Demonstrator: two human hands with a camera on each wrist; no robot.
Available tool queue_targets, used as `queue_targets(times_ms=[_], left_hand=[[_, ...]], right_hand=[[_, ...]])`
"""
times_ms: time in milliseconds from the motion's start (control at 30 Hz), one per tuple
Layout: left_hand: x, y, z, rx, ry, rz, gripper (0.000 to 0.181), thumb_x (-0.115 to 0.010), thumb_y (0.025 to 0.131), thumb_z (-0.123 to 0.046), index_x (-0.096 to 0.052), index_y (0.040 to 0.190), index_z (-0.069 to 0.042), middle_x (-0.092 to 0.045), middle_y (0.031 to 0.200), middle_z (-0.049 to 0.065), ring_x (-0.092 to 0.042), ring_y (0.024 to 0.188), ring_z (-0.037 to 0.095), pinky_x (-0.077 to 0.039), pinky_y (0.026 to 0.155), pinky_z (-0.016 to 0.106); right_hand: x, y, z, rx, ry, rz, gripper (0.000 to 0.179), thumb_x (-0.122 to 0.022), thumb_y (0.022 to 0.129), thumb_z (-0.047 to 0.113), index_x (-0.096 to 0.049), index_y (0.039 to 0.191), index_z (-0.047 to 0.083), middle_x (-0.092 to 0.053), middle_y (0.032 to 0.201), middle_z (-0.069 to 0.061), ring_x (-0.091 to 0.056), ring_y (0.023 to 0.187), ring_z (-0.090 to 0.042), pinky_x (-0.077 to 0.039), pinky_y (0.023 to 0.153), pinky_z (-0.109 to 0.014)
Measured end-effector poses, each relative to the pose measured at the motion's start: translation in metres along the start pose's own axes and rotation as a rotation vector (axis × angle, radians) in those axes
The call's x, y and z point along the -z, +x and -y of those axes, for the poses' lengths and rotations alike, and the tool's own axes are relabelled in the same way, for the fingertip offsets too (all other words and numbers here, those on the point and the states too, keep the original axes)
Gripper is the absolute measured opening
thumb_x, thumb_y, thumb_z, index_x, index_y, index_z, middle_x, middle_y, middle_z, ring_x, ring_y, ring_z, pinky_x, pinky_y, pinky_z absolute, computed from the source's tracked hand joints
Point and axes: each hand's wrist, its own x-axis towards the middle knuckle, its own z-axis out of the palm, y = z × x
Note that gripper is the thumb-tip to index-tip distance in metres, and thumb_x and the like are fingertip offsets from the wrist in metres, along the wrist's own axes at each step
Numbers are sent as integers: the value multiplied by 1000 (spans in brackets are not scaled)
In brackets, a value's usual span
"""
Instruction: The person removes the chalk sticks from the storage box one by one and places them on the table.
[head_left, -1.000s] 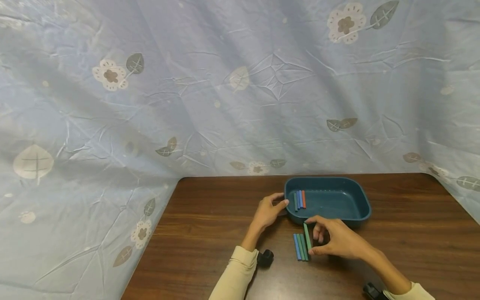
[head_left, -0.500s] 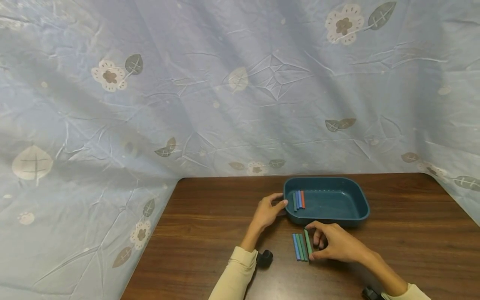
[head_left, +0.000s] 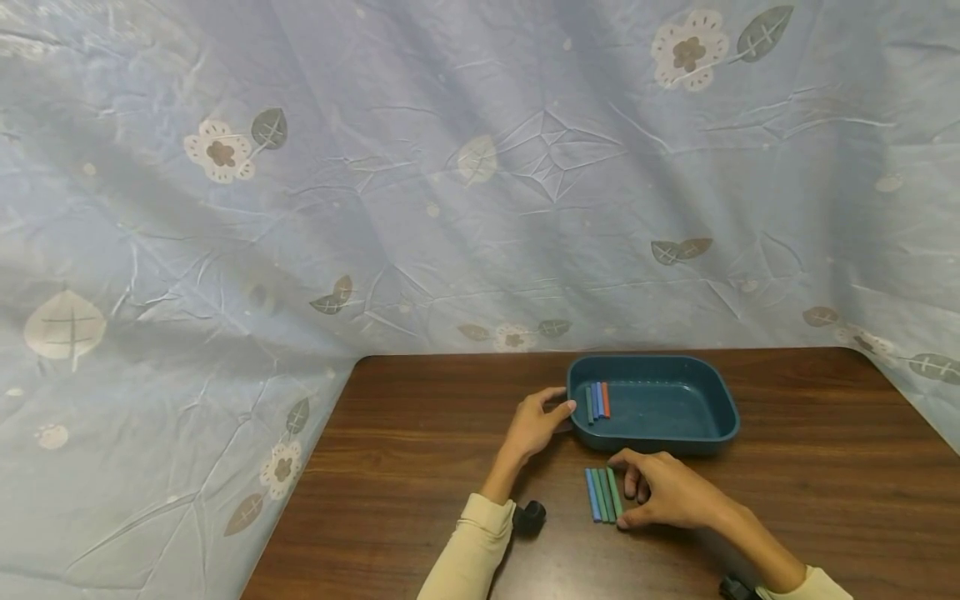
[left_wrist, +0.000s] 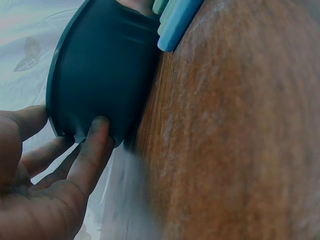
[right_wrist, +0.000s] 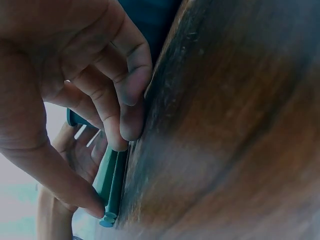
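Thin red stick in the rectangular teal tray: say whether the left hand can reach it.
Probably yes: nothing covers the thin red stick, though the left hand must release the rectangular teal tray.

Pale flower-and-leaf cloth point(head_left: 420, 225) behind a brown wood-grain table point(head_left: 427, 433).

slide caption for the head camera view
The left hand holds a teal tray while the right hand pinches the rightmost green stick in a row of four on a table.

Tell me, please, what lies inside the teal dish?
In the teal dish, four slim sticks lie side by side at its left end: one dark green, two blue, one red-orange. Its near wall hides its own inner face, and perhaps some floor.
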Motion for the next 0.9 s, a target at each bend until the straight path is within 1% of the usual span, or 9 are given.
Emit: queue_targets(times_ms=[67,200,300,367,433,500,600,733,900], left_hand=[[0,0,1,-2,4,4,48,-71,106,-33,-67,145,-5,-69,145,15,-68,131,28,-54,113,49],[0,-1,1,4,20,1,48,-71,105,-34,-68,144,-6,-69,146,14,-65,135,27,-52,115,49],[0,-1,0,10,-27,12,49,-72,105,-32,-66,145,-4,-69,144,15,-71,126,24,-57,109,43],[0,-1,0,15,-59,19,49,-72,105,-31,-66,145,-3,-70,144,16,-74,119,22,-61,101,37],[0,-1,0,14,-104,31,50,-72,105,-28,-64,146,-1,-69,143,19,-77,112,22,-64,93,34],[0,0,1,10,-115,34,50,-72,105,-27,-64,146,0,-69,143,20,-78,110,21,-65,90,31],[0,0,1,9,-129,36,49,-72,105,-26,-64,145,1,-69,143,21,-77,112,22,-65,90,31],[0,1,2,11,-117,29,48,-72,105,-26,-65,145,0,-69,142,19,-76,114,21,-64,91,31],[0,1,1,18,-152,39,48,-72,105,-23,-64,145,2,-69,143,22,-77,113,24,-65,89,33]], right_hand=[[-1,0,0,-1,-8,4,78,-95,81,43,-62,138,1,-66,91,8,-55,76,1,-49,66,-22],[-2,1,0,1,-23,7,79,-95,80,43,-62,138,1,-66,91,9,-56,76,1,-49,66,-22],[-3,1,-1,1,-32,3,78,-96,79,44,-63,137,2,-66,90,11,-55,76,2,-49,66,-22],[-3,2,-1,1,-39,-1,78,-96,79,45,-63,136,4,-65,90,12,-54,75,2,-48,66,-22],[-3,2,-1,3,-41,-4,78,-96,79,45,-64,136,4,-65,90,12,-53,75,2,-47,66,-22],[-4,2,-2,12,-42,-6,77,-96,79,44,-64,136,4,-65,90,12,-53,75,2,-47,66,-22],[-4,2,-1,13,-41,-6,76,-96,79,44,-64,135,4,-65,89,11,-52,74,2,-47,65,-22],[-4,3,0,4,-43,-3,75,-96,79,44,-64,135,5,-65,89,11,-51,73,2,-45,65,-22],[-4,2,2,8,-37,2,75,-96,79,43,-64,136,5,-65,90,10,-51,74,1,-45,64,-22]])
